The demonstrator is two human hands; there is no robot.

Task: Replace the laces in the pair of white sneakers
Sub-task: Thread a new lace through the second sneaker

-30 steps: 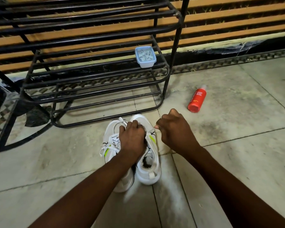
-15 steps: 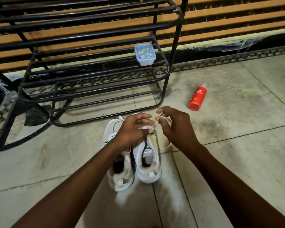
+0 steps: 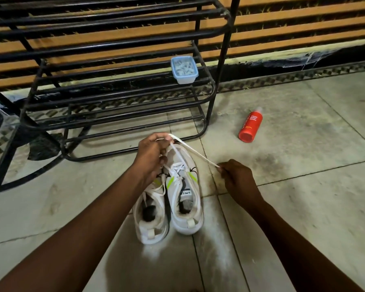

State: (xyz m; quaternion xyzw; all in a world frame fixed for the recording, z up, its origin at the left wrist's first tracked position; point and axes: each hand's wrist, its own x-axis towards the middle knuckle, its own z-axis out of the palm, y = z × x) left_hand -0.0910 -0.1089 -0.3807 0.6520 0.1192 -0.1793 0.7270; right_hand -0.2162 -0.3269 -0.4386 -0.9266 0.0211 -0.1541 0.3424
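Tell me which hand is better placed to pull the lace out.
Probably right: the right hand pinches the lace by its end, clear of the sneakers; the left hand grips it over them.

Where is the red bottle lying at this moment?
In the head view, the red bottle lies on the floor, right of the black rack and beyond the right hand.

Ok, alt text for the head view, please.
Two hands hold a white lace taut above a pair of white sneakers on a tiled floor, the left hand pinching it over the toes, the right hand pinching it near its end. Behind, a black rack holds a small blue box; a red bottle lies nearby.
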